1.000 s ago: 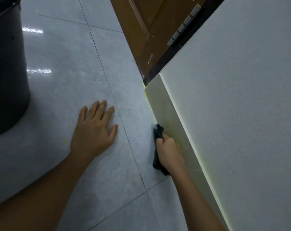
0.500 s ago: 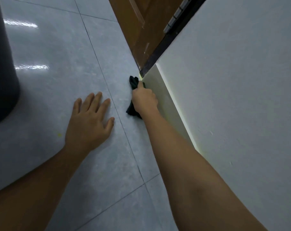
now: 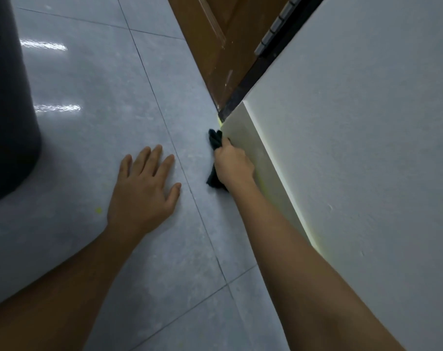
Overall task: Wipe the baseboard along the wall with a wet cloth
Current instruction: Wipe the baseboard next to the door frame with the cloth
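A pale cream baseboard [image 3: 271, 171] runs along the foot of the white wall [image 3: 367, 148], ending at a door frame. My right hand [image 3: 234, 167] is closed around a dark cloth [image 3: 214, 141] and presses it against the baseboard a little short of its far end. Cloth sticks out above the fist and below it near the floor. My left hand [image 3: 144, 191] lies flat on the grey tiled floor, fingers spread, left of the cloth.
A brown wooden door [image 3: 215, 41] with a dark frame and hinge [image 3: 273, 34] stands beyond the baseboard's end. A large dark round container [image 3: 7, 102] stands on the floor at the left. A small yellow speck [image 3: 98, 210] marks the tile near my left wrist.
My right hand slid the cloth along the baseboard to its far end by the door frame, then drew back slightly. My left hand stayed flat on the floor.
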### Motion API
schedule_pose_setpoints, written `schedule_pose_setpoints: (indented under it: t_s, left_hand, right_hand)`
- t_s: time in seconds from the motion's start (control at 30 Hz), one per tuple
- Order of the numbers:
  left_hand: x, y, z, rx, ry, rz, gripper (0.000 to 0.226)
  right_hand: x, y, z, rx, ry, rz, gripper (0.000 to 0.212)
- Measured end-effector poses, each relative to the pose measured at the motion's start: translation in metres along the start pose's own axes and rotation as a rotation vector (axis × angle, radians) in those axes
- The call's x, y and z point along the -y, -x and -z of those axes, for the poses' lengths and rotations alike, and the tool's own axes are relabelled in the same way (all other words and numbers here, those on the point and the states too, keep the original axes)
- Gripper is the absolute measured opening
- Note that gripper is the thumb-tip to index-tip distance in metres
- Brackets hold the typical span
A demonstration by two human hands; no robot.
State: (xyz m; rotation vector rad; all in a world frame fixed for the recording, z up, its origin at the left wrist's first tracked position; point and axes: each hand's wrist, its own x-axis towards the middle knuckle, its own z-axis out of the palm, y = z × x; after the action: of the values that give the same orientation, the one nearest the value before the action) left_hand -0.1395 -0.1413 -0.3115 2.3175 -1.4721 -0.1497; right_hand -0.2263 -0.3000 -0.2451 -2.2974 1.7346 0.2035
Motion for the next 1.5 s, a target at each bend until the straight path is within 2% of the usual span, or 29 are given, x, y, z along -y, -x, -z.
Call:
schedule_pose_setpoints:
  t_s: [0.17, 0.4, 0.5, 0.6, 0.73, 0.93, 1.0, 1.07, 1.13, 1.23, 1.3, 1.37, 1.4, 1.5]
  left_hand:
    - [-0.002, 0.001, 0.0, 0.019, -0.018, 0.001, 0.067]
    - [0.006, -0.001, -0.003, -0.019, -0.049, -0.003, 0.062]
    - [-0.011, 0.005, -0.007, -0.032, -0.017, 0.038, 0.06]
    - [-0.056, 0.033, -0.019, 0.043, 0.032, -0.079, 0.063]
    - [-0.059, 0.031, -0.021, 0.072, -0.011, -0.096, 0.069]
    - [-0.049, 0.049, -0.022, 0.107, -0.014, -0.069, 0.07]
    - [-0.083, 0.026, -0.02, 0.046, -0.025, -0.13, 0.071]
    - [-0.079, 0.011, -0.015, 0.058, -0.036, -0.104, 0.071]
    - [-0.071, 0.011, -0.015, 0.068, -0.037, -0.075, 0.072]
    - [-0.067, 0.033, -0.021, 0.095, -0.038, -0.052, 0.072]
    - [-0.071, 0.042, -0.024, 0.113, -0.034, -0.058, 0.071]
    - [-0.073, 0.046, -0.026, 0.118, -0.03, -0.063, 0.071]
    - [-0.073, 0.047, -0.026, 0.115, -0.022, -0.058, 0.07]
    - [-0.075, 0.05, -0.025, 0.107, -0.011, -0.053, 0.07]
  right_hand:
    - [0.027, -0.033, 0.004, 0.013, -0.028, 0.012, 0.05]
    - [-0.054, 0.062, -0.016, 0.038, -0.04, -0.083, 0.047]
    - [-0.07, 0.098, -0.005, 0.037, 0.109, -0.026, 0.051]
    - [-0.069, 0.097, 0.012, -0.115, 0.363, 0.176, 0.06]
    - [-0.042, 0.052, 0.016, -0.23, 0.466, 0.153, 0.057]
    - [-0.081, 0.132, -0.009, 0.09, 0.463, 0.088, 0.057]
    - [-0.113, 0.122, 0.025, -0.07, 0.491, 0.027, 0.057]
    - [-0.095, 0.091, 0.039, -0.182, 0.465, 0.042, 0.055]
    - [-0.071, 0.075, 0.035, -0.197, 0.494, 0.122, 0.055]
    - [-0.059, 0.086, 0.022, -0.082, 0.553, 0.172, 0.059]
    - [-0.075, 0.103, 0.023, -0.173, 0.642, 0.246, 0.06]
    - [-0.081, 0.103, 0.026, -0.416, 0.748, 0.366, 0.043]
    - [-0.079, 0.092, 0.027, -0.478, 0.801, 0.449, 0.032]
    - [-0.051, 0.048, 0.036, -0.484, 0.98, 0.642, 0.017]
